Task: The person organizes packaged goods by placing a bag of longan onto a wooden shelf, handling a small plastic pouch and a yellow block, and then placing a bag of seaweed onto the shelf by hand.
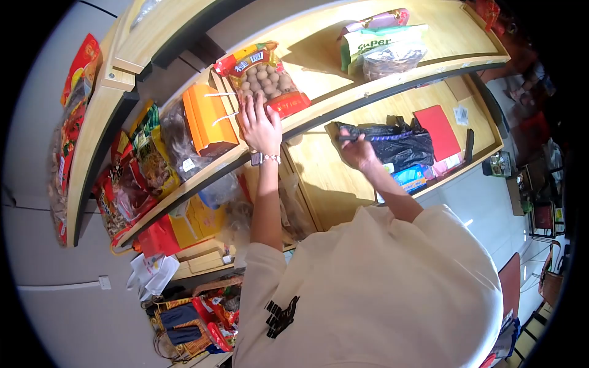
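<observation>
Left arm runs nearly straight up my view, wrist carrying a watch (256, 159). I see the left hand (262, 130) palm down, 4 fingers extended and slightly apart, tips laid over the lower-left part of a bag of round brown nuts (265, 80); it is not curled around it. The bag lies on the upper shelf (307, 42), beside an orange box (207, 116). I read its long axis as slanting from upper left to lower right, printed label end upward, red end down.

Right forearm slants up and leftward to the lower shelf (316, 172). I make out the right hand (359, 151) closed around the left end of a dark rod (392, 136) with bluish banding; thumb placement I cannot tell. The rod's long axis lies almost level across my view, far end pointing right, over black plastic (402, 154) and toward a red folder (437, 132).
</observation>
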Tool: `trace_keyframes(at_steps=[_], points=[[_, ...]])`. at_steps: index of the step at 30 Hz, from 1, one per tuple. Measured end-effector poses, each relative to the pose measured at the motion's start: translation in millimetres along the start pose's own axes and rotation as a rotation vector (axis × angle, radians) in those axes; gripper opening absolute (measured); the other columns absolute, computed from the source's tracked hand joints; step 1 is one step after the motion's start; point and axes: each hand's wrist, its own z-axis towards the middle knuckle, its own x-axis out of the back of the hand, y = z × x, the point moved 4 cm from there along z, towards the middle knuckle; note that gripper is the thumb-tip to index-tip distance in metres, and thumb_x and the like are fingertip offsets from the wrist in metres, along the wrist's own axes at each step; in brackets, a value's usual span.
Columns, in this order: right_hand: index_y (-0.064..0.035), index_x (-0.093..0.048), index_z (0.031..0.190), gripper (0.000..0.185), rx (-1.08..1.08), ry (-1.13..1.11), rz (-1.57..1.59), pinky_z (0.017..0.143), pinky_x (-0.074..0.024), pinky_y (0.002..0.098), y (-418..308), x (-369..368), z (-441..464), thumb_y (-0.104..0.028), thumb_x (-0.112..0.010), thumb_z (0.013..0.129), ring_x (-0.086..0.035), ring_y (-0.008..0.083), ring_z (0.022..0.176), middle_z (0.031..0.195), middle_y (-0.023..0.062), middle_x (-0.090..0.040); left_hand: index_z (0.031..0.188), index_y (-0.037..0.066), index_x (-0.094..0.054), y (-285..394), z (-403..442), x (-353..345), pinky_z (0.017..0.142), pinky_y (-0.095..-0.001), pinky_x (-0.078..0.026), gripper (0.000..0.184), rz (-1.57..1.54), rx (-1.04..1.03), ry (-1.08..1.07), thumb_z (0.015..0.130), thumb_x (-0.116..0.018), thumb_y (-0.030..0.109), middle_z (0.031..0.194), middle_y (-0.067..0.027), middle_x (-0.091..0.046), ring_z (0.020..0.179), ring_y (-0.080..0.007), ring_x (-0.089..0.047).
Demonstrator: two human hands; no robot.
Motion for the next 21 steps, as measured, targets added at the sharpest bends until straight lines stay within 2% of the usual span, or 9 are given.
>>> trace_keyframes(at_steps=[1,5,6,7,9,13,17,18,21], points=[[0.0006,-0.038,0.116,0.056,0.041,-0.071,-0.100,0.071,-0.0460,0.0334,-10,-7,-1,-0.047,-0.021,0.092,-0.058,0.0236,0.088,0.095,0.0142,-0.059,0.109,0.009,-0.058,0,-2,1,0.089,-0.0384,-0.041,0.030,-0.013,0.008,-0.003,0.083,-0.047,0.019,0.116,-0.0111,-0.054,0.107,-0.0296,-0.050],[-0.0018,-0.037,0.116,0.050,0.339,0.109,-0.216,0.070,-0.0458,0.0340,-52,-27,-1,-0.044,-0.023,0.093,-0.058,0.0244,0.090,0.109,0.0176,-0.057,0.108,0.009,-0.058,1,-1,0,0.089,-0.0385,-0.041,0.030,0.007,0.007,-0.008,0.083,-0.046,0.019,0.115,-0.0108,-0.055,0.107,-0.0288,-0.050],[-0.0054,-0.041,0.111,0.042,0.258,0.004,-0.245,0.072,-0.0455,0.0336,-72,-10,17,-0.041,-0.026,0.094,-0.058,0.0255,0.091,0.114,0.0188,-0.054,0.108,0.009,-0.058,0,-1,-1,0.089,-0.0386,-0.041,0.030,0.012,0.006,-0.007,0.083,-0.046,0.019,0.115,-0.0107,-0.055,0.107,-0.0288,-0.050],[-0.0068,-0.043,0.105,0.038,0.086,0.028,-0.127,0.076,-0.0456,0.0338,-79,-2,17,-0.039,-0.028,0.094,-0.058,0.0262,0.092,0.109,0.0164,-0.057,0.108,0.009,-0.058,0,-2,-1,0.089,-0.0386,-0.041,0.030,0.010,0.009,-0.010,0.083,-0.046,0.019,0.115,-0.0107,-0.055,0.107,-0.0288,-0.050],[-0.0061,-0.047,0.097,0.035,0.189,0.112,-0.384,0.082,-0.0443,0.0326,-114,54,43,-0.037,-0.031,0.094,-0.057,0.0248,0.094,0.107,0.0131,-0.058,0.108,0.009,-0.058,0,-2,-1,0.089,-0.0385,-0.041,0.030,0.018,0.000,-0.006,0.083,-0.046,0.019,0.115,-0.0107,-0.055,0.107,-0.0288,-0.050],[-0.0072,-0.046,0.090,0.023,0.450,0.238,-0.321,0.084,-0.0444,0.0334,-124,91,-4,-0.028,-0.038,0.094,-0.054,0.0227,0.093,0.103,0.0089,-0.056,0.108,0.011,-0.058,-3,-3,-4,0.091,-0.0392,-0.040,0.031,-0.001,0.008,0.003,0.079,-0.050,0.019,0.116,-0.0105,-0.054,0.107,-0.0294,-0.050],[-0.0026,-0.043,0.095,0.020,0.618,0.189,-0.461,0.088,-0.0457,0.0355,-145,108,-41,-0.022,-0.040,0.093,-0.054,0.0228,0.091,0.101,0.0132,-0.055,0.108,0.010,-0.059,1,-2,0,0.088,-0.0373,-0.042,0.030,0.035,-0.006,0.008,0.082,-0.047,0.020,0.113,-0.0096,-0.056,0.106,-0.0284,-0.051],[-0.0039,-0.043,0.100,0.020,0.653,0.253,-0.400,0.096,-0.0385,0.0338,-144,109,-49,-0.022,-0.039,0.093,-0.052,0.0211,0.098,0.106,0.0103,-0.053,0.108,0.011,-0.059,1,-1,0,0.088,-0.0368,-0.042,0.030,0.035,-0.007,0.012,0.083,-0.047,0.020,0.114,-0.0090,-0.056,0.106,-0.0279,-0.051],[-0.0053,-0.042,0.100,0.025,0.488,0.172,-0.422,0.090,-0.0411,0.0380,-122,122,-54,-0.029,-0.038,0.093,-0.052,0.0247,0.102,0.107,0.0094,-0.053,0.109,0.012,-0.058,-2,-3,-4,0.089,-0.0388,-0.042,0.031,-0.006,0.004,0.026,0.079,-0.050,0.019,0.114,-0.0103,-0.055,0.107,-0.0297,-0.050]])
